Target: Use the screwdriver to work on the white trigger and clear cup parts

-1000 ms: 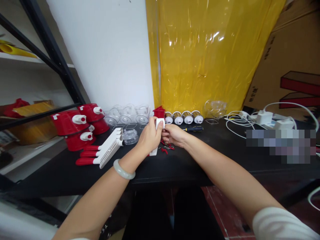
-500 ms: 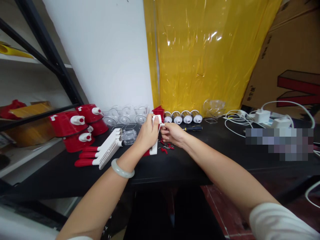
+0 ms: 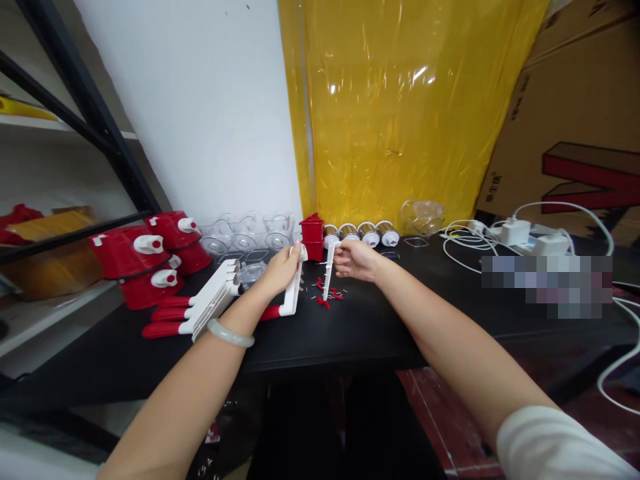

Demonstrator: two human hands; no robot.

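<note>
In the head view, the white handle (image 3: 292,291) with its red end is held by the left hand (image 3: 283,268), gripped at its upper part, above the middle of the worktop (image 3: 350,340), towards the front edge. The narrow white strip (image 3: 328,272) is pinched at its top by the right hand (image 3: 356,260), apart from the handle. Both parts are judged to be light, stiff, rather smooth plastic; the strip, being thin, should be taken by its thicker top end. Both forearms are stretched inward over the front edge, with the right fingers curled.
</note>
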